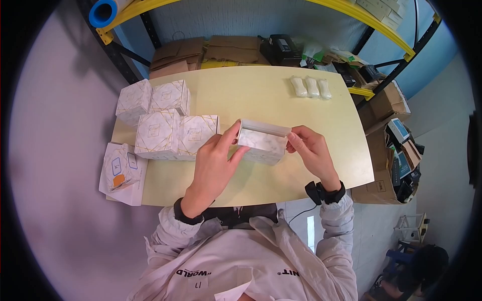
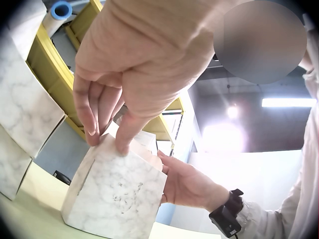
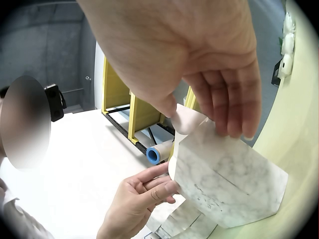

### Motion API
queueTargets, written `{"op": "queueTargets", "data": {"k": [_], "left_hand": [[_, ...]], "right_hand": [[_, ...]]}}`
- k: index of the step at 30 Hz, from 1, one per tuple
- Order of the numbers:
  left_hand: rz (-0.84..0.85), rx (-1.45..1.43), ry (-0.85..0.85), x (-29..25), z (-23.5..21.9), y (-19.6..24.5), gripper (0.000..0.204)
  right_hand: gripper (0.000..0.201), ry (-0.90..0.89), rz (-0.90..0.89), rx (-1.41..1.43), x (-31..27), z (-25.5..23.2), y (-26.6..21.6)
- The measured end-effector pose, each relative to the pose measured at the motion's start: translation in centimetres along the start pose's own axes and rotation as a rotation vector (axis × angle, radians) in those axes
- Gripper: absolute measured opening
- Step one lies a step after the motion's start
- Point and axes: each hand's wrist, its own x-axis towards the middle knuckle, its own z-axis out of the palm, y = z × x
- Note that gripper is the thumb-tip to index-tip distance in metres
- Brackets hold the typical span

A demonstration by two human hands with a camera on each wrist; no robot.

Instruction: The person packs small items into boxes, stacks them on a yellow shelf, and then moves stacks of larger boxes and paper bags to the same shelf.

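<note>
A marbled white box [image 1: 261,145], open at the top, is between the two hands over the table's near half. My left hand [image 1: 213,165] pinches its left end, thumb on the near side and fingers behind. At the right end, my right hand [image 1: 315,153] holds the upper corner between thumb and fingers. The left wrist view shows the box [image 2: 117,191] with the left thumb pressed on its upper rim. In the right wrist view, the right fingers lie along the top edge of the box [image 3: 224,174], and a pale flap stands by the thumb.
Several gold-lined marbled boxes [image 1: 156,131] stand at the table's left. A box with blue and orange marks [image 1: 122,168] lies on a white piece at the left edge. Three white wrapped items [image 1: 312,88] lie at the back right. A filled carton [image 1: 379,188] stands right of the table.
</note>
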Motion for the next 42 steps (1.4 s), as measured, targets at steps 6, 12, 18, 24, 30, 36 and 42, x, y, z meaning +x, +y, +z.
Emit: {"op": "queueTargets", "data": {"k": [6,12,18,24,30,36,42], "left_hand": [[0.017,0.051,0.002,0.0,-0.1,0.0,0.062],[0.054,0.076,0.017,-0.1,0.1,-0.2,0.063],[0.053,0.105,0.017,-0.2,0.1,-0.2,0.064],[0.07,0.102,0.034,-0.2,0.2,-0.2,0.062],[0.073,0.093,0.043,-0.2,0.2,-0.1,0.061],[0.061,0.041,0.024,-0.3,0.2,-0.4,0.068],[-0.014,-0.058,-0.056,0.5,-0.9,1.4,0.074]], "right_hand": [[0.038,-0.007,0.002,0.0,0.0,0.0,-0.1],[0.037,-0.016,0.004,-0.004,0.0,-0.2,-0.2],[0.036,-0.016,0.007,-0.012,-0.1,-0.2,-0.1],[0.035,-0.01,0.012,-0.008,-0.2,-0.2,-0.1],[0.034,-0.006,0.009,-0.008,-0.2,-0.2,-0.1],[0.034,-0.005,0.01,-0.009,-0.3,-0.2,0.1],[0.033,-0.001,-0.001,-0.041,-0.3,-0.2,0.0]]}}
